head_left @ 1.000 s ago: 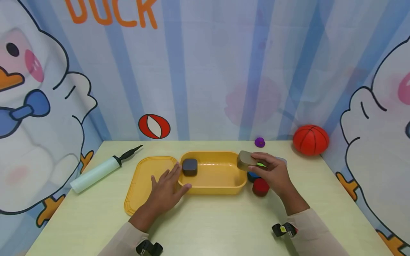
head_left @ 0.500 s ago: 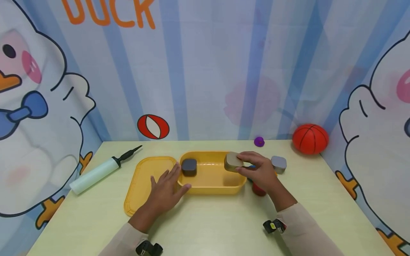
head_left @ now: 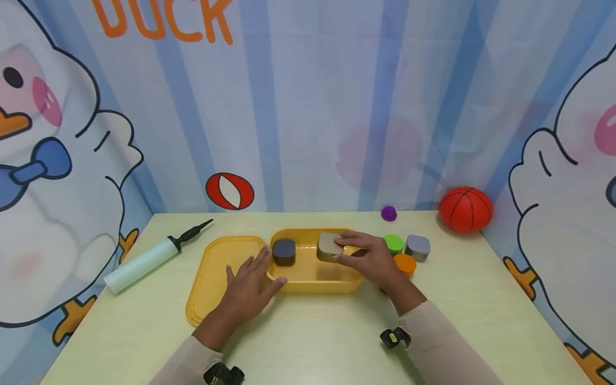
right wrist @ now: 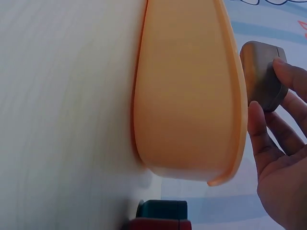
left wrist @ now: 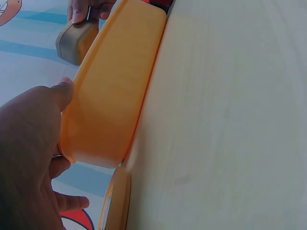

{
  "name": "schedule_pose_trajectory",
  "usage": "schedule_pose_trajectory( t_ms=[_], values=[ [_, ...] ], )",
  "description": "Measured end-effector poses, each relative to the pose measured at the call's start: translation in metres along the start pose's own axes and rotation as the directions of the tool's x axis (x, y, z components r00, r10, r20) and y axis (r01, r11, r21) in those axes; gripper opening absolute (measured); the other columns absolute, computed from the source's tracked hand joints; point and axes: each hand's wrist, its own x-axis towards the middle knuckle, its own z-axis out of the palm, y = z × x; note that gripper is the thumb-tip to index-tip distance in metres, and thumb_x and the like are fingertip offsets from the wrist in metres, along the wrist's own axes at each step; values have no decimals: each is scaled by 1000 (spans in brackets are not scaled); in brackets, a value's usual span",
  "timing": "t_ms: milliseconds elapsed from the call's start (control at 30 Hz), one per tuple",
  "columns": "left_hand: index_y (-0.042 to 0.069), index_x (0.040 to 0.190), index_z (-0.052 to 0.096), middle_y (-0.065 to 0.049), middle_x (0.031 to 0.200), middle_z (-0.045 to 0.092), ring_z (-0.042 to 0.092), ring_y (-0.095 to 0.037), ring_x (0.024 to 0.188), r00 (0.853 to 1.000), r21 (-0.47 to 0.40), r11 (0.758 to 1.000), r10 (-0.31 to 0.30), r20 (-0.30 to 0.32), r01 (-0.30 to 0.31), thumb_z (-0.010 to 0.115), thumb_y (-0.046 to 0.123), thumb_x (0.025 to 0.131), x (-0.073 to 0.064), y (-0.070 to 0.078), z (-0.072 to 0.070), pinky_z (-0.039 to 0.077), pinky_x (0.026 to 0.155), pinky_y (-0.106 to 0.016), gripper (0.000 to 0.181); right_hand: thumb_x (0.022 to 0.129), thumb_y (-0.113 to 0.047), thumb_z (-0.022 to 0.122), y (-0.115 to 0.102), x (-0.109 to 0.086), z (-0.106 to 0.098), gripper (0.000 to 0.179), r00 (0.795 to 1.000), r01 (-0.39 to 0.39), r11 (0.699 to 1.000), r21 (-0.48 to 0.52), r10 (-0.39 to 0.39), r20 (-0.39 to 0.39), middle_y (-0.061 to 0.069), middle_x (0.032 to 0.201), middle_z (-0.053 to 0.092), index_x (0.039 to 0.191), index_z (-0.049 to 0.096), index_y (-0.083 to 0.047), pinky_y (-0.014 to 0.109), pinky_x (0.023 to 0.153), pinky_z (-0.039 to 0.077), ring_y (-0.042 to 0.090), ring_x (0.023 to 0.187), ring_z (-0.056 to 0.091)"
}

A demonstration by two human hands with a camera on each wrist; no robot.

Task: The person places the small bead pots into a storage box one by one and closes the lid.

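My right hand [head_left: 372, 260] pinches a greyish-beige box with rounded corners [head_left: 329, 247] between thumb and fingers, above the yellow container [head_left: 315, 287]. In the right wrist view the same box [right wrist: 263, 76] is held over the container's rim. Inside the container, at its left end, sits a dark grey rounded box [head_left: 284, 252]. My left hand [head_left: 245, 289] rests at the container's left end with fingers spread, the thumb along the near rim; in the left wrist view the thumb touches the container wall [left wrist: 112, 91]. Beneath the left hand lies a yellow lid [head_left: 204, 278].
Right of the container stand a green round piece [head_left: 394, 244], an orange round piece [head_left: 405, 264] and a grey box [head_left: 417, 247]. Farther back are a small purple object [head_left: 389, 213] and a red basketball [head_left: 465, 209]. A pale green pump [head_left: 144, 263] lies at the left.
My right hand has carried the beige box leftward from the container's right edge to above its middle. The green and orange pieces have come into sight. The left hand stays put.
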Motion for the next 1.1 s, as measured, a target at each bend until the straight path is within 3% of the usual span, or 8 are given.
schedule_pose_trajectory(
  t_ms=[333, 533, 767, 1100],
  values=[
    [14, 174, 29, -4, 183, 23, 35, -51, 163, 1000, -3, 1000, -13, 1, 13, 56, 62, 109, 0, 2, -1, 2, 121, -92, 86, 92, -14, 90, -5, 7, 21, 41, 998, 5, 999, -46, -3, 56, 20, 142, 74, 131, 81, -9, 27, 85, 67, 33, 108, 77],
    [14, 174, 29, -3, 184, 23, 36, -50, 162, 1000, -4, 1000, -11, 4, 11, 56, 61, 109, 0, 2, -2, 2, 121, -92, 85, 92, -9, 89, -5, 11, 30, 39, 995, 8, 999, -35, -4, 96, 22, 136, 76, 130, 81, -4, 28, 77, 67, 33, 96, 81],
    [14, 174, 28, -3, 184, 23, 37, -50, 162, 1000, 3, 1000, -8, 10, 8, 55, 62, 109, 0, 3, -2, 3, 121, -92, 86, 88, -8, 92, -5, 19, 42, 37, 990, 48, 990, -129, -30, 138, 19, 128, 80, 124, 83, -4, 26, 73, 67, 24, 88, 80],
    [14, 174, 29, -2, 184, 23, 38, -49, 162, 1000, 8, 1000, -16, 10, 16, 55, 65, 108, 0, 1, 0, 3, 121, -93, 87, 89, -12, 92, -12, 21, 56, 38, 973, -35, 989, -141, 66, 220, 14, 128, 79, 125, 82, -8, 30, 71, 67, 15, 81, 80]
  ],
)
